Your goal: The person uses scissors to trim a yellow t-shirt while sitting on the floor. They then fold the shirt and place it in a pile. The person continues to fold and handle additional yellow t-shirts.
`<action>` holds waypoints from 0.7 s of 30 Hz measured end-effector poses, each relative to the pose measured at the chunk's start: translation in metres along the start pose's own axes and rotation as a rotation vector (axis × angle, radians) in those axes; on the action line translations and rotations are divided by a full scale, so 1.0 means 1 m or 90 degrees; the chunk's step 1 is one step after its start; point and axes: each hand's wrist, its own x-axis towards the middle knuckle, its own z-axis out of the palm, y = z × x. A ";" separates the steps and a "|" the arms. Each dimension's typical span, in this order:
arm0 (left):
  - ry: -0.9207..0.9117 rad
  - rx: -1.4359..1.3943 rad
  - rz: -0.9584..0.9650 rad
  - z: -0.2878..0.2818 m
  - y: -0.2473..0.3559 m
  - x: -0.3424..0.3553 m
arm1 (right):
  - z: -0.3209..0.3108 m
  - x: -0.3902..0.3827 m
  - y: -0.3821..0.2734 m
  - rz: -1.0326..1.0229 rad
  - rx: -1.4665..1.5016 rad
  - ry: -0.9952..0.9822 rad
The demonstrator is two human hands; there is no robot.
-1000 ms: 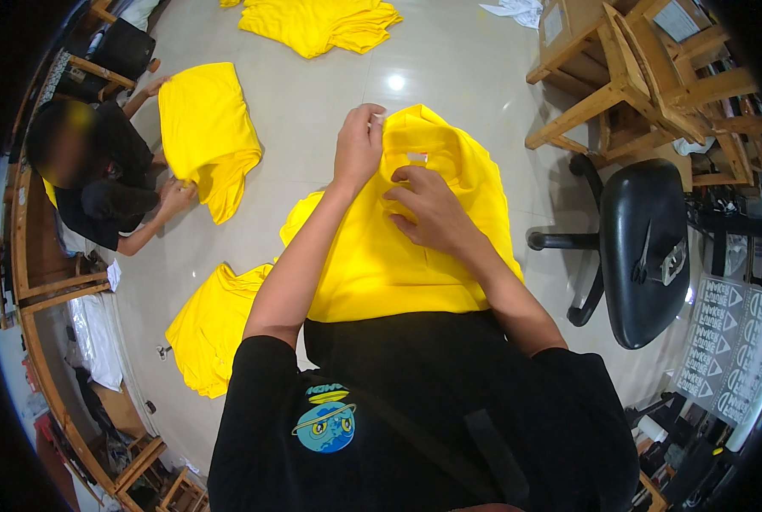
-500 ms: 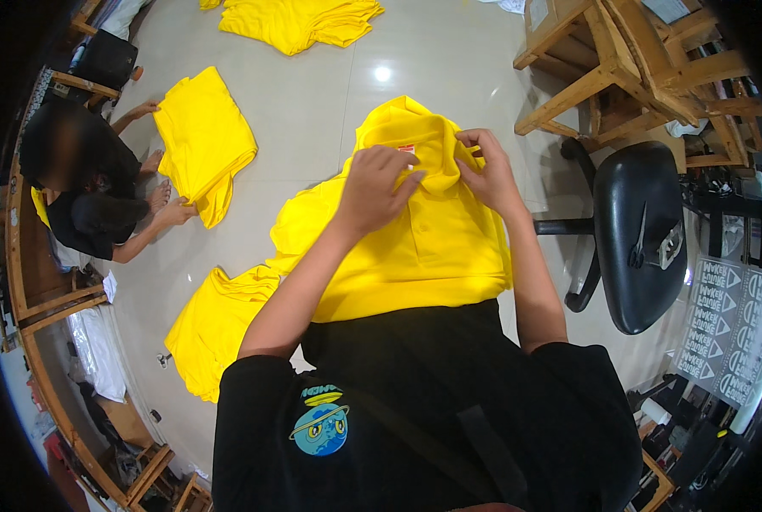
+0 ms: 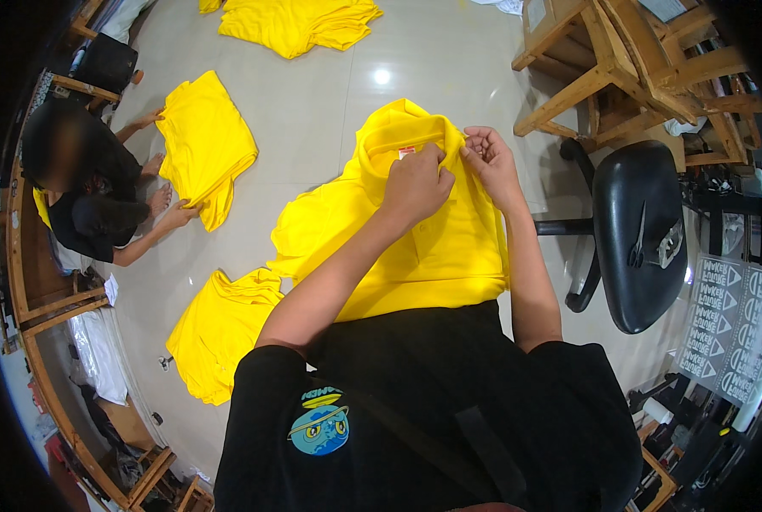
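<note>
A yellow polo shirt (image 3: 381,271) lies spread in front of me, its collar (image 3: 398,135) standing up round the neck opening. A small red and white label (image 3: 407,152) shows inside the neck. My left hand (image 3: 419,182) is closed on the front of the collar, its fingers curled over the edge by the label. On the right side of the neck, my right hand (image 3: 492,165) pinches the shirt's edge between thumb and fingers. Part of the button front is hidden under my left hand.
At the left, a person (image 3: 99,188) sits holding a folded yellow shirt (image 3: 206,141). More yellow garments lie on the floor, one pile (image 3: 300,21) far off and another (image 3: 214,341) near left. A black chair (image 3: 641,213) carrying scissors (image 3: 638,243) and wooden stools (image 3: 607,72) stand right.
My left hand has moved right, from the collar's left side to its front, and its fingers have closed. The collar's front fold has opened out. My right hand has barely shifted.
</note>
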 end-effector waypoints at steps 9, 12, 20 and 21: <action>0.088 0.007 0.068 0.023 -0.016 -0.007 | 0.010 0.004 -0.003 -0.019 -0.123 0.060; 0.104 -0.003 0.096 0.019 -0.015 -0.011 | 0.008 0.009 0.005 -0.027 -0.147 0.012; -0.113 0.119 -0.133 -0.010 0.018 0.007 | 0.024 0.027 0.018 -0.142 -0.250 0.055; -0.026 0.118 -0.054 -0.006 0.011 0.002 | 0.027 0.027 0.020 -0.155 -0.280 0.072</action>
